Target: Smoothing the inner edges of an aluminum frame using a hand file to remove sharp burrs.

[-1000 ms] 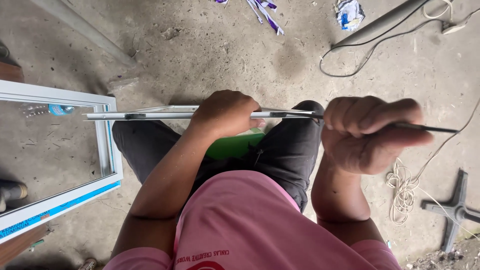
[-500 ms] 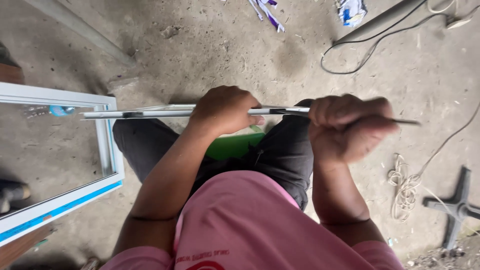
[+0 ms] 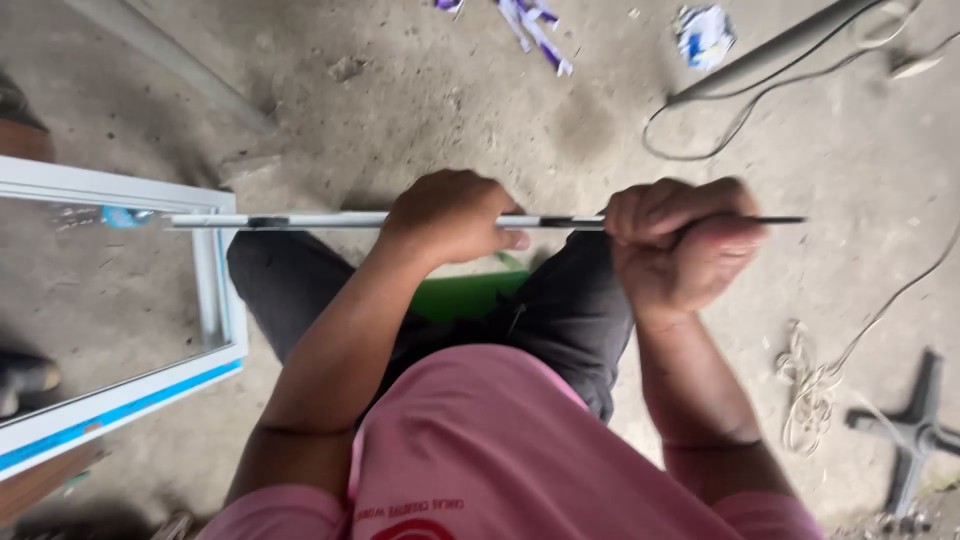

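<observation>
The person sits low over the concrete floor [image 3: 420, 110], knees apart in dark trousers, a pink shirt filling the bottom of the view and something green showing between the legs. Both hands are closed around a long thin white strip [image 3: 330, 220] held level across the lap, well above the floor. The left hand [image 3: 450, 215] wraps over it near the middle, knuckles up, thumb tucked under towards the right. The right hand [image 3: 680, 240] is a tight fist just beside it, gripping the same line where the strip turns dark and narrows to a thin black tip [image 3: 780, 219] sticking out past the knuckles; whether that tip is part of the strip or a separate tool pushed into it, I cannot tell. The strip's far left end reaches over the corner of a white window frame [image 3: 215, 300] with a blue edge band, which lies on the floor at the left. Behind the hands, towards the top edge of the floor, lie scraps of purple and white paper [image 3: 535, 25] and a crumpled blue and white wrapper [image 3: 703, 32]. A grey pipe [image 3: 770, 50] runs at a slant near the top right corner, a thin cable [image 3: 700, 150] looping below it. At the right edge sits a tangle of pale cord [image 3: 800, 390] and a dark cross-shaped metal base [image 3: 915, 430].
</observation>
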